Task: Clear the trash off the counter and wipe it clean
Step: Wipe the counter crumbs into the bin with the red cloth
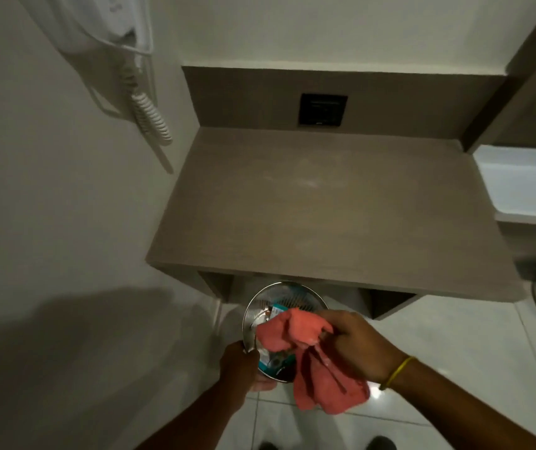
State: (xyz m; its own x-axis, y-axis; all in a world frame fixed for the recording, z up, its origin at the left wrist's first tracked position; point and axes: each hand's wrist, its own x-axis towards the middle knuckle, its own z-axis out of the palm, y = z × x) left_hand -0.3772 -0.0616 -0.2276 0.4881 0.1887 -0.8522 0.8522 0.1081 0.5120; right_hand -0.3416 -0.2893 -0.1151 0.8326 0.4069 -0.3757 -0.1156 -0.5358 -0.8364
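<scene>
The brown counter [325, 209] lies ahead with nothing on its top, showing faint pale smears near the middle. Below its front edge I hold a round metal trash bin [261, 303] by its near rim with my left hand [239, 365]. Inside the bin lie a teal-and-white package [281, 310] and other scraps. My right hand [354, 342] grips a bunched pink cloth [305, 358] right over the bin's opening; the cloth hangs down past the rim and hides part of the contents.
A white wall-mounted hair dryer with a coiled cord [149, 112] hangs on the left wall. A black socket [323, 109] sits in the backsplash. A white basin [526, 186] adjoins the counter on the right. The floor [455, 352] is glossy white tile.
</scene>
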